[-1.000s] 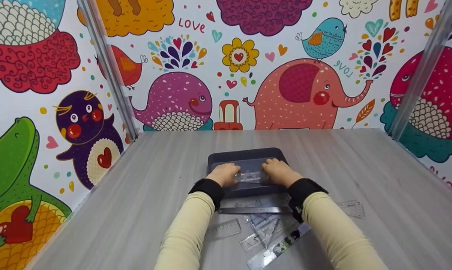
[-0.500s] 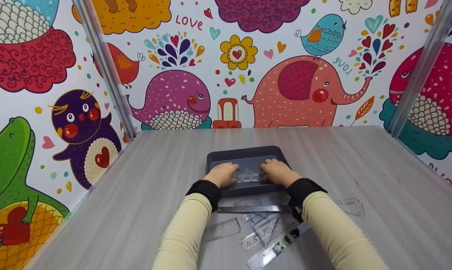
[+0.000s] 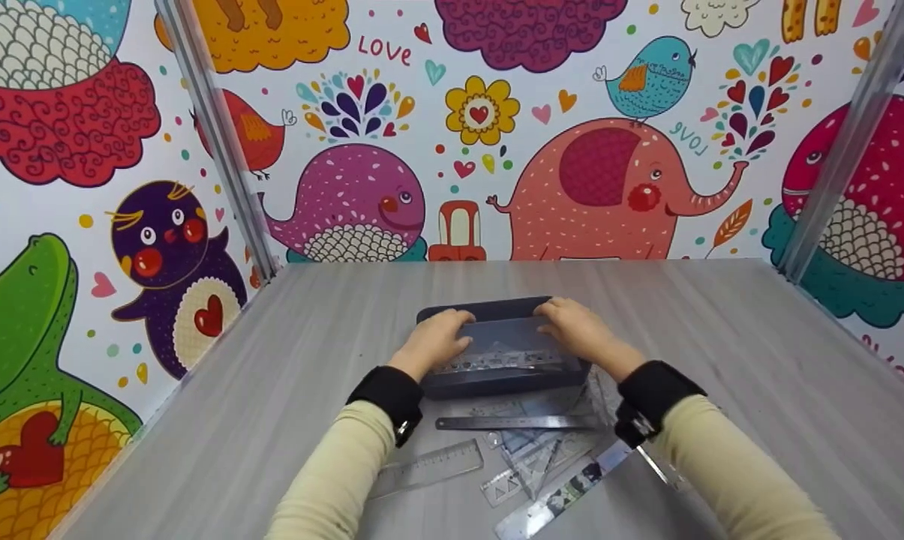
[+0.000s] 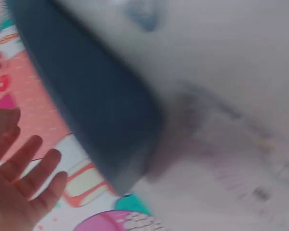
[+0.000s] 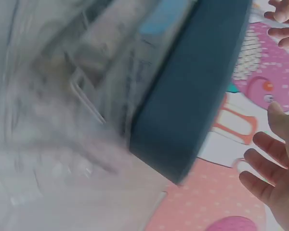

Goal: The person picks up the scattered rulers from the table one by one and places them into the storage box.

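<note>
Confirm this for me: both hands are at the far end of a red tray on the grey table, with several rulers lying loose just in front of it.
Wrong in one respect: the tray is dark blue, not red, as the head view shows. The left hand and right hand are at its far end, and the rulers lie loose on the grey table nearer the person.

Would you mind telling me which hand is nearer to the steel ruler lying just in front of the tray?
Left, though only slightly. The left hand sits at the tray's far-left corner, above the steel ruler's left end. The right hand rests on the tray's far-right corner, a little farther back.
</note>
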Available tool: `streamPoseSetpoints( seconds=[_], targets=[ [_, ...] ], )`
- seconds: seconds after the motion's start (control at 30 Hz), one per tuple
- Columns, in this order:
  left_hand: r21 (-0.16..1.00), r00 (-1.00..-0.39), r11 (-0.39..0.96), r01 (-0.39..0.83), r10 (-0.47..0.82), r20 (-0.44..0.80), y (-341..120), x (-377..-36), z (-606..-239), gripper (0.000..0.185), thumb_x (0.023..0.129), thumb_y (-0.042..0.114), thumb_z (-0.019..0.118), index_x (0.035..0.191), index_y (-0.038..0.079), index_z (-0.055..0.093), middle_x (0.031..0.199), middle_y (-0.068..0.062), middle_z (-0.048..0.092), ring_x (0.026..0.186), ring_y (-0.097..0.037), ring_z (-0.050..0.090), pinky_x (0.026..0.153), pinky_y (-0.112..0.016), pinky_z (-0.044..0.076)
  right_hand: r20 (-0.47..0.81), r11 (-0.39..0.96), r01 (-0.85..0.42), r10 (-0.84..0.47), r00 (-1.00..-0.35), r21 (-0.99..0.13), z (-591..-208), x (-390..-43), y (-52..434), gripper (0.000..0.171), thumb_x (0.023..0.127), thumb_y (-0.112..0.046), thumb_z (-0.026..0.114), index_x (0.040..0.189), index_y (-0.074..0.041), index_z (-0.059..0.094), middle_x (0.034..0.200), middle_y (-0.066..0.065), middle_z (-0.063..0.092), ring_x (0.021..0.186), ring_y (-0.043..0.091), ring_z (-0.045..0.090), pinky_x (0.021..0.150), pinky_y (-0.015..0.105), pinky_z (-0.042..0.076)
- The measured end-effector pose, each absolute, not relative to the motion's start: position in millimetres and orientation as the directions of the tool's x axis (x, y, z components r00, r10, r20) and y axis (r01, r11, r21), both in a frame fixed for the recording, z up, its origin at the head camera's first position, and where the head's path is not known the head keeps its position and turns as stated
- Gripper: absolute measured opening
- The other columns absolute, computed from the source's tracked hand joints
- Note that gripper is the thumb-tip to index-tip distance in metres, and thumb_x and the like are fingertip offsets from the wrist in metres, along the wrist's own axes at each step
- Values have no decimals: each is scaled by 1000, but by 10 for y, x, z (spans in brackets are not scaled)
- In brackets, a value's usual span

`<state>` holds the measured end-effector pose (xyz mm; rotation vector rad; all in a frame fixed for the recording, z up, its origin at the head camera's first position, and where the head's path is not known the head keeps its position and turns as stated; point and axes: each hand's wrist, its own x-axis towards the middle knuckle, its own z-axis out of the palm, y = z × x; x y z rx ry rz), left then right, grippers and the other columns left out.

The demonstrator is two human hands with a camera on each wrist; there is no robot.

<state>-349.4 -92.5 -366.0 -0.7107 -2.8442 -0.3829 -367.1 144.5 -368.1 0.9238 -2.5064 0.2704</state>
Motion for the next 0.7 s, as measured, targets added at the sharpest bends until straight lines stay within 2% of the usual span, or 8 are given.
streamPoseSetpoints(
  seconds=[0.17, 0.27, 0.47, 0.7],
  targets=[
    [302, -875, 829, 471, 396, 277, -975, -3338, -3493, 32, 80, 22, 52, 111, 10, 50, 104, -8, 54, 94, -18, 50, 79, -32, 40, 576, 724, -682, -516, -634, -102, -3524, -3481, 1549, 24, 74, -17, 60, 92, -2, 58, 84, 9, 56, 80, 25, 51, 71, 36, 41],
    [297, -878, 831, 470, 405, 257, -1015, -3205, -3447, 30, 80, 23, 53, 106, 8, 53, 98, -8, 56, 89, -19, 53, 75, -32, 41, 609, 696, -710, -520, -599, -104, -3512, -3343, 1592, 23, 75, -18, 60, 92, -3, 58, 86, 7, 56, 82, 22, 51, 72, 35, 41],
    [267, -889, 853, 449, 396, 232, -1042, -2920, -3467, 23, 79, 22, 54, 97, 8, 57, 78, -2, 55, 68, -13, 51, 60, -27, 41, 538, 673, -738, -604, -588, -50, -3612, -3115, 1640, 33, 74, -24, 61, 99, -4, 55, 94, 7, 53, 87, 22, 50, 75, 35, 41],
    [224, -864, 866, 448, 355, 356, -959, -2697, -3629, 22, 74, 21, 57, 92, 9, 57, 79, -2, 56, 69, -13, 52, 60, -27, 43, 498, 631, -776, -670, -550, -8, -3755, -2925, 1649, 36, 72, -26, 62, 100, -6, 54, 94, 5, 52, 86, 19, 49, 73, 32, 41]
  ],
)
